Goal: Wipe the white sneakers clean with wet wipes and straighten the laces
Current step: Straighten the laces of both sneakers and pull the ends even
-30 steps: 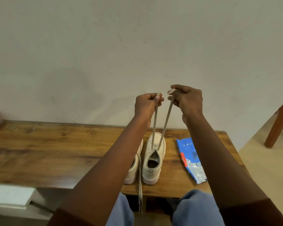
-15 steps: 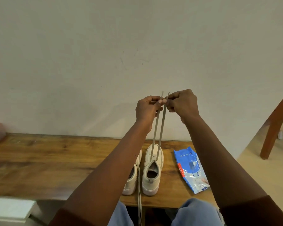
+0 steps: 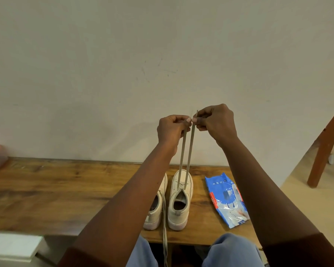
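Two lace ends (image 3: 190,151): held taut above one sneaker (image 3: 178,213) — match their lengths.
Left hand (image 3: 171,130): pinches one end.
Right hand (image 3: 217,122): pinches the other — keep tension even.

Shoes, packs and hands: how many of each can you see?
Shoes: 2, left shoe and right shoe
Packs: 1, blue pack
Hands: 2, left hand and right hand, both pinching the lace
Total: 5
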